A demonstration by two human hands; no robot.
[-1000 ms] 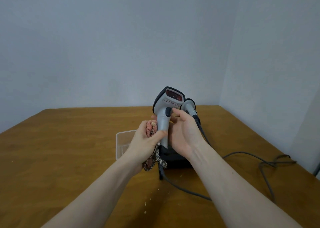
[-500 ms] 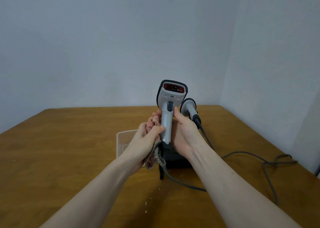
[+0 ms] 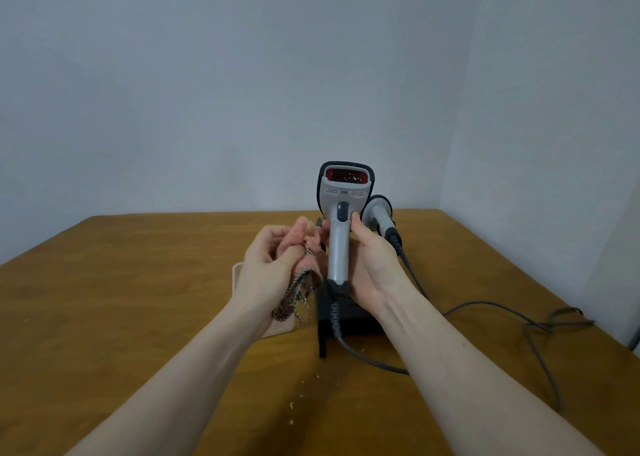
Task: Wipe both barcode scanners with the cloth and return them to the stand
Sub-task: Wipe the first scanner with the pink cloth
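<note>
My right hand (image 3: 372,265) grips the handle of a grey barcode scanner (image 3: 341,210), held upright with its red window facing me. My left hand (image 3: 268,267) is bunched around a checked cloth (image 3: 296,294) just left of the handle, slightly apart from it. A second grey scanner (image 3: 379,215) sits behind my right hand in the black stand (image 3: 346,320). The stand is mostly hidden by my hands.
A clear plastic container (image 3: 239,277) lies on the wooden table (image 3: 104,300) behind my left wrist. Grey cables (image 3: 502,308) trail from the scanners across the table's right side. Small crumbs (image 3: 291,405) dot the table near me. White walls close the back and right.
The held scanner has turned upright and risen, its window now facing me squarely. My left hand with the cloth has come off the handle and shifted slightly left.
</note>
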